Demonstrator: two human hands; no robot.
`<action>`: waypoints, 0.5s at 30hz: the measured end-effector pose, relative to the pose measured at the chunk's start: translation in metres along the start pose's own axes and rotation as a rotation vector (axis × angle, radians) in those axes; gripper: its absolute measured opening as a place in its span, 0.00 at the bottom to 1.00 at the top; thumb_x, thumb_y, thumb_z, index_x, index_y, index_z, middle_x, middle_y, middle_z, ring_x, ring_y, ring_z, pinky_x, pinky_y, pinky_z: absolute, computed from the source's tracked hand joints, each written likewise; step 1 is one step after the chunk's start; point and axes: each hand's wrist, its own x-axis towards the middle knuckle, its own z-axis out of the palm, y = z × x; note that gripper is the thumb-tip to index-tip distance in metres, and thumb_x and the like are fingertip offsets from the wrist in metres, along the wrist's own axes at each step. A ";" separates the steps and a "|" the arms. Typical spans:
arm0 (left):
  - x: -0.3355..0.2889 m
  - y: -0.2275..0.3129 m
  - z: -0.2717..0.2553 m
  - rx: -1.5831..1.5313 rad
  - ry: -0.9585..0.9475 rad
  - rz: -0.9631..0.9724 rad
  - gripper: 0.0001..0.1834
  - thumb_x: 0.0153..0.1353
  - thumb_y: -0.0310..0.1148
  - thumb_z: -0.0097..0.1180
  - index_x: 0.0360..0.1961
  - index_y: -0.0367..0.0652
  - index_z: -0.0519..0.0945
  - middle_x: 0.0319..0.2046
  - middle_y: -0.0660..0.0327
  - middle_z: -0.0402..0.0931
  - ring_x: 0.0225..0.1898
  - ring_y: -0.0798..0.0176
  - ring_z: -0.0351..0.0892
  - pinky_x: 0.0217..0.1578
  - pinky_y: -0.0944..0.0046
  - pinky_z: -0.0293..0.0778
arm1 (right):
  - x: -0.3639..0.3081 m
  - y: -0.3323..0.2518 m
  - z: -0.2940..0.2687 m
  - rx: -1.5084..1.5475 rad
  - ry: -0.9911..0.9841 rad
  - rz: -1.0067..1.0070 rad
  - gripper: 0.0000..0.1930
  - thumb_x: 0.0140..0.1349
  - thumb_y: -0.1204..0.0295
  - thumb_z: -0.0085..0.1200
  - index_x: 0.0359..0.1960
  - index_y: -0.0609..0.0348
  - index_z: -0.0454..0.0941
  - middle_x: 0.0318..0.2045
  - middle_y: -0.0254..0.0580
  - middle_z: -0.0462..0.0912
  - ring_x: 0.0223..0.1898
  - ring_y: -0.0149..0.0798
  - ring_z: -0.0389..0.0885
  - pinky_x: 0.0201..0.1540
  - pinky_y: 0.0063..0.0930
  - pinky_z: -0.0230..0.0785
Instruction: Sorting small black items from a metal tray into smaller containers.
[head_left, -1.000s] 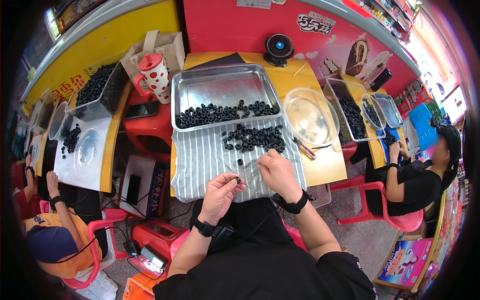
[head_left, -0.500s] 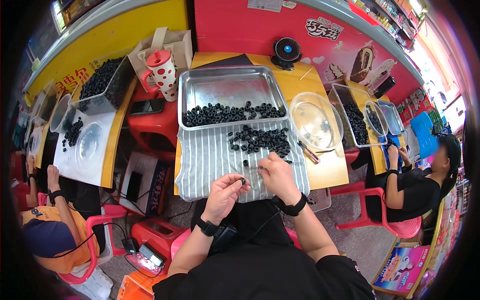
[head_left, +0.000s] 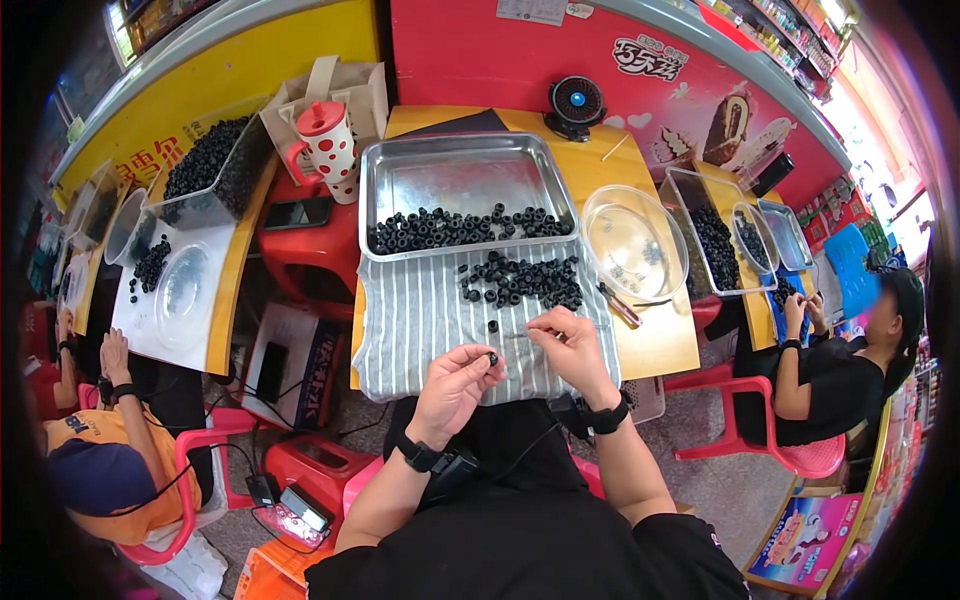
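My left hand [head_left: 452,392] pinches a small black ring-like part [head_left: 491,358] between thumb and fingertips, above the striped grey cloth [head_left: 405,325]. Just right of it, my right hand [head_left: 572,348] has its fingers pressed together. Whatever those fingers hold is too small to make out. One loose black part [head_left: 492,326] lies on the cloth just beyond my hands. Farther off is a pile of black parts [head_left: 530,282]. Behind the pile stands a metal tray [head_left: 455,165] with many more such parts along its near side.
At right are a clear round dish [head_left: 625,225] and a small tool with a reddish handle [head_left: 622,308]. A black fan [head_left: 577,105] stands at the back. A spotted cup [head_left: 328,150] and a phone [head_left: 297,212] are left. People work at tables on both sides.
My right hand has moved slightly right, away from my left hand, widening the gap. My left hand still holds the black part. At far left, another person's hand has shifted slightly.
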 end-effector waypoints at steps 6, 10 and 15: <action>0.013 -0.012 0.004 -0.084 -0.010 -0.045 0.10 0.66 0.24 0.53 0.47 0.33 0.78 0.39 0.54 0.81 0.39 0.60 0.81 0.45 0.63 0.77 | -0.014 -0.031 0.008 0.257 0.007 -0.006 0.05 0.57 0.81 0.58 0.35 0.64 0.83 0.28 0.37 0.79 0.29 0.27 0.75 0.29 0.19 0.64; 0.015 -0.015 0.005 -0.087 0.011 -0.038 0.10 0.66 0.24 0.53 0.47 0.33 0.78 0.39 0.55 0.81 0.40 0.62 0.81 0.47 0.63 0.77 | -0.021 -0.033 0.014 0.225 0.033 -0.094 0.06 0.58 0.82 0.56 0.36 0.64 0.82 0.29 0.38 0.79 0.29 0.27 0.77 0.27 0.18 0.64; 0.014 -0.013 0.004 -0.088 0.011 -0.032 0.09 0.66 0.24 0.53 0.46 0.33 0.79 0.39 0.56 0.80 0.42 0.63 0.80 0.48 0.63 0.78 | -0.021 -0.032 0.014 0.234 0.042 -0.101 0.05 0.58 0.82 0.56 0.35 0.64 0.82 0.28 0.38 0.78 0.29 0.29 0.77 0.26 0.20 0.64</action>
